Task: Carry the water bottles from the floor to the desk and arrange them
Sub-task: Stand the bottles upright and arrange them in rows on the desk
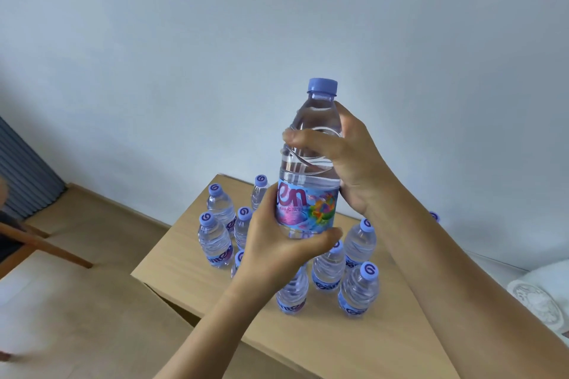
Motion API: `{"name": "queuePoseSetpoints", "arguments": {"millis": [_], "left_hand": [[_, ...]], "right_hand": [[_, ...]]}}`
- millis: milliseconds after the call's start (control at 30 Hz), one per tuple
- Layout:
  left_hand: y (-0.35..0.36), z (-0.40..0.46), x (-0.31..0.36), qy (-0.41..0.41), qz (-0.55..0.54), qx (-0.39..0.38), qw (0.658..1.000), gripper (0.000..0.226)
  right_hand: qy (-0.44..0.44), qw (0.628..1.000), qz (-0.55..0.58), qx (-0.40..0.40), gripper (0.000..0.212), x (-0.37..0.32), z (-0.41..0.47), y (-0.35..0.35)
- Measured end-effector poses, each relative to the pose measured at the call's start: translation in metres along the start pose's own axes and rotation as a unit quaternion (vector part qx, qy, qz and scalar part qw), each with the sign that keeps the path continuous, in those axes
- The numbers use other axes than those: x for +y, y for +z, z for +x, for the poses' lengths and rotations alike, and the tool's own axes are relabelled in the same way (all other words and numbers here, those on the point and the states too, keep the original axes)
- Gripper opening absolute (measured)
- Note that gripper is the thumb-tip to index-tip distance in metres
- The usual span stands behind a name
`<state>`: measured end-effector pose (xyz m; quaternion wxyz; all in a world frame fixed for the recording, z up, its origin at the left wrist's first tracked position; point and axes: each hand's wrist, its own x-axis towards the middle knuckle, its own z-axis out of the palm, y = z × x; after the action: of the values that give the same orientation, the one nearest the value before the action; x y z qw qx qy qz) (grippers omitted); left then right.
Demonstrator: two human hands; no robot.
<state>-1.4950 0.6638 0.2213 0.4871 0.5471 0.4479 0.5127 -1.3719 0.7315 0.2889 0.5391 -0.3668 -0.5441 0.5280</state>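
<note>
Two hands (277,243) hide desk bottles (215,240), partly

Clear shiny plastic on a smooth, wood-look desk

The big bottle (309,163) near the middle is see-through plastic, glossy and ridged, with a matt purple plastic cap (322,85) and a slick, bright label (308,209). The small bottles (358,289) below it look the same: clear, rippled plastic. The desk (308,344) is pale tan, wood-look, smooth and dull. The wall (215,40) up top is plain and matt. At lower right lies something white and cloth-like (535,301).
</note>
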Motion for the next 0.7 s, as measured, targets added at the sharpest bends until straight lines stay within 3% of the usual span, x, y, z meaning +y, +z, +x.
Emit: {"name": "queuePoseSetpoints", "arguments": {"millis": [200,367,467,600,700], "left_hand": [[-0.004,0.021,0.007,-0.046,-0.07,-0.09,0.992,0.053],[-0.003,0.034,0.009,-0.028,-0.064,-0.084,0.994,0.046],[0.002,0.037,0.01,-0.001,-0.037,-0.04,0.998,0.042],[0.011,0.041,0.007,0.004,0.01,0.065,0.998,0.048],[0.014,0.042,0.006,0.008,0.015,0.062,0.998,0.049]], "right_hand": [[0.007,0.994,0.054,-0.095,0.028,-0.008,0.02,-0.01],[0.003,0.98,0.096,-0.172,0.027,-0.014,0.03,-0.017],[-0.003,0.99,0.03,-0.135,0.029,-0.013,0.037,-0.02],[-0.021,0.998,-0.05,-0.031,0.053,-0.007,0.037,-0.014],[-0.039,0.999,-0.031,0.002,0.046,-0.001,0.039,-0.011]]}}
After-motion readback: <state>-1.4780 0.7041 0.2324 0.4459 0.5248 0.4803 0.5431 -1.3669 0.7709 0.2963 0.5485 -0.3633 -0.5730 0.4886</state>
